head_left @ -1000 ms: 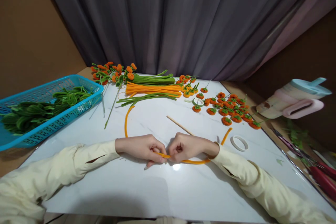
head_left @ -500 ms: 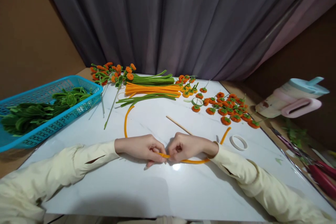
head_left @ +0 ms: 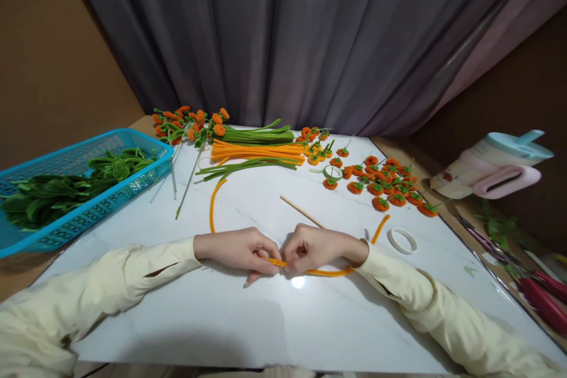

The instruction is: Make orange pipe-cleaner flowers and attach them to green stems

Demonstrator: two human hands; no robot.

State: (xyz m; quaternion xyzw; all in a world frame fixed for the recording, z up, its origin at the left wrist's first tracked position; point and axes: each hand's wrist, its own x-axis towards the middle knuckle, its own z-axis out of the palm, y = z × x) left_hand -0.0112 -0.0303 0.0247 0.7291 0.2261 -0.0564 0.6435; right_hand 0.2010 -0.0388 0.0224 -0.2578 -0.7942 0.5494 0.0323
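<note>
You are pinching an orange pipe cleaner (head_left: 277, 261) in the gap between your hands, where a short stretch of it is showing. Your left hand (head_left: 239, 251) is gripping it between thumb and fingers, and your right hand (head_left: 312, 251) is curling closed on it just beside. One tail is arching up beyond your left wrist; another is running under your right wrist and rising past it. Whether these are belonging to one length or two, your fingers are hiding. For steady handling, your fingertips are probably doing best by staying close together, pressing evenly and sparing the fuzz, while the tails are hanging loose of your sleeves. A thin stick (head_left: 301, 211) is lying just beyond your right hand, and a white ring (head_left: 404, 251) is resting to its right. Farther ahead of both hands, an orange bundle (head_left: 257, 151) is lying between green strands (head_left: 261, 136); orange flowers (head_left: 381, 189) are spreading ahead of your right hand, and a blue basket (head_left: 110, 199) is holding green leaves (head_left: 117, 164) beyond your left forearm.
</note>
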